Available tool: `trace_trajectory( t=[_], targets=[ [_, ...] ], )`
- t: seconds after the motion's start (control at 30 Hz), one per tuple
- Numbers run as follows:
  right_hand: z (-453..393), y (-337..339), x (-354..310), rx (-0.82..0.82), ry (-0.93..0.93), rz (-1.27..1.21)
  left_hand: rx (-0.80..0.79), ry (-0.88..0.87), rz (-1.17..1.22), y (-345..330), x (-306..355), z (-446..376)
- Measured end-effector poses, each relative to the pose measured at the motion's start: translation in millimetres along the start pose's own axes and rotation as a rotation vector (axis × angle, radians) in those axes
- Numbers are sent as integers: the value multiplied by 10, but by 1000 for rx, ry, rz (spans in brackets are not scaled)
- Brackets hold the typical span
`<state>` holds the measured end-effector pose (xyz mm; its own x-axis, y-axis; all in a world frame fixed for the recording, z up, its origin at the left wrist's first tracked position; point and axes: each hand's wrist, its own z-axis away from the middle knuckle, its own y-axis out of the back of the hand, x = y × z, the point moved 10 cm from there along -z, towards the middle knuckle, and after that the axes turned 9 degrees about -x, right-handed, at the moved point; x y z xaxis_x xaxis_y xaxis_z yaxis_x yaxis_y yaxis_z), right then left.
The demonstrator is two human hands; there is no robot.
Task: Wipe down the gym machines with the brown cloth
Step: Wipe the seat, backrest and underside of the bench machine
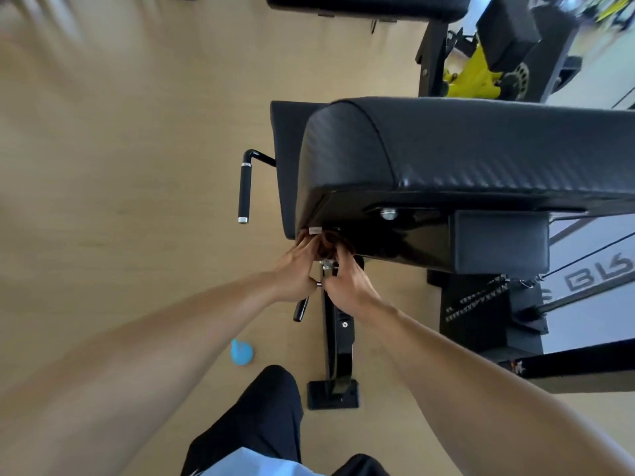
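A small blue plastic bottle point(242, 352) stands on the tan floor point(137, 166). Beyond it, left hand point(294, 271) and right hand point(343, 281) both grip the bunched brown cloth point(326, 242), pressed under the black padded machine cushion point(464, 149).

Only legible txt: mirrored letters approx. "BLS" on pale panel point(598, 274) at right; rest unreadable.

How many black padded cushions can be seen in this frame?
4: the large pad above the hands, the seat pad behind its left end, one at the top edge, one top right. Others may be hidden.
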<state>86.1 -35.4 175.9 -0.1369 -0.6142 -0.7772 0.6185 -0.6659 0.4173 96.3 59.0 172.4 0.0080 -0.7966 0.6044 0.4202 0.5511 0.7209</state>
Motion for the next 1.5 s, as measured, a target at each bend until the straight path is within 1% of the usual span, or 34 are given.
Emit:
trace_trajectory(
  t=[0.1,0.2,0.27,0.43,0.53,0.6,0.67,0.7,0.8,0.83,0.93,1.03,1.13,1.23,1.3,1.37,1.43,1.5],
  targets=[
    [256,1,-114,10,17,-31,30,-15,17,145,116,232],
    [592,25,-329,47,69,-81,80,-34,62,296,387,550],
    [833,55,-445,64,106,-96,122,-90,94,364,610,774],
    [1562,243,-798,98,231,-70,348,-298,97,530,1143,1374],
    [1827,268,-885,96,280,-52,443,-351,53,634,1296,1631],
    [1836,261,-900,84,268,-49,451,-341,54,677,1300,1662],
    [1736,253,-914,80,241,-32,424,-272,54,678,1188,1558],
    [1649,234,-907,62,216,-38,387,-226,55,663,1099,1477],
    [1364,156,-826,-10,144,-23,225,-103,26,563,829,1229],
    [1268,162,-795,-12,130,-25,182,-68,3,546,770,1147],
    [1030,224,-709,3,83,-25,91,-4,-37,512,684,961],
    [844,205,-602,-66,31,35,-5,45,-91,458,595,787],
    [603,177,-417,-94,-13,62,-89,111,-129,361,438,582],
    [357,190,-227,-82,-46,79,-124,154,-143,253,321,375],
    [183,126,-104,-108,-34,58,-140,168,-129,117,188,245],
    [46,65,-24,-125,-44,22,-171,174,-64,-1,49,131],
    [-55,26,41,-92,-42,-42,-181,174,21,-98,-60,87],
    [-32,-25,94,-75,-28,-126,-144,143,98,-99,-19,159]
  ],
)
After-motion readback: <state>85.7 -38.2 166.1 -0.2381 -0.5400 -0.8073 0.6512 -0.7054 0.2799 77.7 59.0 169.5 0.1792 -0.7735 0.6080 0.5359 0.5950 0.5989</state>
